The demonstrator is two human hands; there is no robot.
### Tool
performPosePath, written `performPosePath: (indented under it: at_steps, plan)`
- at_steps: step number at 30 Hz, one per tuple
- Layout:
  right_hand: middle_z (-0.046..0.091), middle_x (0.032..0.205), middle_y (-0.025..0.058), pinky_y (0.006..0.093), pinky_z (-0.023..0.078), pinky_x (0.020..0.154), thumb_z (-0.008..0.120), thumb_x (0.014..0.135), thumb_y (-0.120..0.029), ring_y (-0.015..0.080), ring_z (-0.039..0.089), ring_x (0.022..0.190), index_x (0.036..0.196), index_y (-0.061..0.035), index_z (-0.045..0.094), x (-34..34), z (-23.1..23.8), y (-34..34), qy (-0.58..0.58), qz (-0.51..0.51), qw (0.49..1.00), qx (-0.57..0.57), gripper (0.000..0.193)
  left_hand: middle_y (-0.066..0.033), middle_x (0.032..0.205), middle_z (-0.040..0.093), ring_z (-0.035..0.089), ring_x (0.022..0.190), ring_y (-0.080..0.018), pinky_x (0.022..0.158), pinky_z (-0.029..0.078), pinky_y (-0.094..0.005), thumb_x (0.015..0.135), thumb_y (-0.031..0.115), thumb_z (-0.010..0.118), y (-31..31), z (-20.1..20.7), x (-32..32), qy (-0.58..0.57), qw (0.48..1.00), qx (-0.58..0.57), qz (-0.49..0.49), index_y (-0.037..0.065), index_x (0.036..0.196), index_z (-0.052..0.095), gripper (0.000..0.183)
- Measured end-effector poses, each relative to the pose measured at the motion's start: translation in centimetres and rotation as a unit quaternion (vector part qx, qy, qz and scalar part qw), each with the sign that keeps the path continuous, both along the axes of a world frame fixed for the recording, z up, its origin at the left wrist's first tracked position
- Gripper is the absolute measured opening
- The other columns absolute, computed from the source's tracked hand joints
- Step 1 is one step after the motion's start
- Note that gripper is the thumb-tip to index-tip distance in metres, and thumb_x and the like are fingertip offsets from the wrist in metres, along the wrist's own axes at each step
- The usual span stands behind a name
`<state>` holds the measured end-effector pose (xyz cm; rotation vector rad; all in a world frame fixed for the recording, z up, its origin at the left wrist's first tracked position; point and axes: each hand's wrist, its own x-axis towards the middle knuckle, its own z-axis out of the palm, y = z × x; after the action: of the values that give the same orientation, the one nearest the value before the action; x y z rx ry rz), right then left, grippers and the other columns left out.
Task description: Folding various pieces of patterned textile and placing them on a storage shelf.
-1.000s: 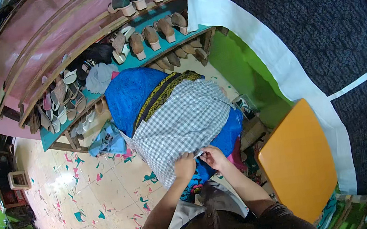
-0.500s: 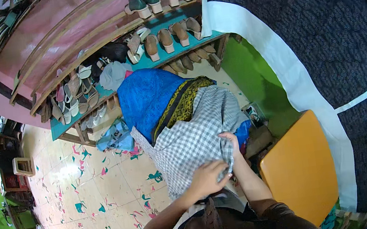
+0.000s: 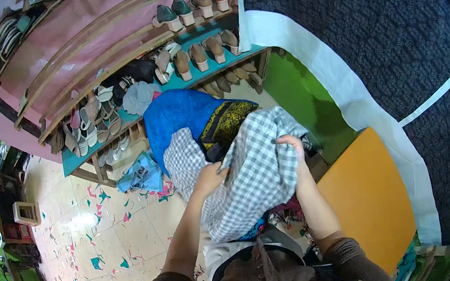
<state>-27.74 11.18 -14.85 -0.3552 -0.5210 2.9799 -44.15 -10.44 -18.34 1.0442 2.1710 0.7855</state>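
A grey-and-white checked cloth (image 3: 255, 176) hangs in loose folds in front of me, lifted between my two hands. My left hand (image 3: 210, 177) is closed on an edge of it near the middle. My right hand (image 3: 294, 145) grips the folded right side, its thumb and fingers around the fabric. Under and behind it lies a blue cloth (image 3: 173, 116) with a black-and-yellow patterned band (image 3: 228, 120). Part of the checked cloth still rests over the blue one on the left. What supports the pile is hidden.
A teal-topped wooden bench (image 3: 137, 118) with several shoes and sandals runs behind. To the right stands an orange-yellow panel (image 3: 363, 196), and a dark patterned cloth with a white border (image 3: 359, 37) hangs above. Coloured scraps litter the tiled floor (image 3: 113, 240). A blue bag (image 3: 141, 174) lies by the bench.
My hands have moved apart: the left went up and leftward, the right upward and slightly right. The checked cloth is raised and bunched, showing more of the patterned band.
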Motion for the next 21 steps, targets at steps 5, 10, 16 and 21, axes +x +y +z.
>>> performPosePath:
  at_steps: [5, 10, 16, 21]
  plan:
    - [0.059, 0.108, 0.0084, 0.0385, 0.040, 0.089, 0.052, 0.083, -0.025, 0.0232, 0.054, 0.100, 0.107, -0.0041, 0.054, 1.3, -2.0, -6.8, -0.105, -0.069, 0.990, -0.067, 0.031, -0.0226, 0.083, 0.060, 0.058, 0.078, -0.0389, 0.068, 0.045, -0.0420, 0.076, 0.028, 0.060, -5.9, 0.6, -1.2, 0.139, 0.974, 0.066, 0.166, 0.002, 0.092, 0.060, 0.030]
    - [0.057, 0.113, 0.0116, 0.0382, 0.036, 0.093, 0.049, 0.085, -0.021, 0.0264, 0.052, 0.105, 0.116, -0.0010, 0.048, 4.4, -8.4, -14.4, -0.124, 0.009, 0.990, -0.070, 0.037, -0.0205, 0.085, 0.062, 0.060, 0.079, -0.0336, 0.069, 0.046, -0.0375, 0.076, 0.027, 0.061, -10.7, 0.3, -0.6, 0.123, 0.986, 0.061, 0.098, 0.006, 0.096, 0.061, 0.030]
    - [0.059, 0.104, 0.0172, 0.0326, 0.048, 0.068, 0.049, 0.078, -0.004, 0.0219, 0.060, 0.075, 0.103, 0.0033, 0.056, 7.6, -0.6, -19.2, 0.036, -0.151, 0.988, 0.003, 0.027, -0.0071, 0.077, 0.064, 0.056, 0.065, -0.0126, 0.062, 0.045, -0.0284, 0.082, 0.026, 0.058, -15.1, 6.1, 1.3, -0.112, 0.985, 0.086, -0.104, 0.004, 0.102, 0.060, 0.030]
    - [0.048, 0.123, 0.0151, 0.0468, 0.036, 0.097, 0.068, 0.065, -0.026, 0.0303, 0.048, 0.112, 0.125, 0.0008, 0.041, 14.0, -3.2, -24.2, 0.231, -0.158, 0.960, -0.003, 0.071, 0.0028, 0.072, 0.055, 0.049, 0.066, -0.0059, 0.058, 0.040, -0.0230, 0.087, 0.035, 0.053, -19.9, 8.4, 3.5, -0.351, 0.903, 0.179, -0.169, 0.000, 0.102, 0.059, 0.038]
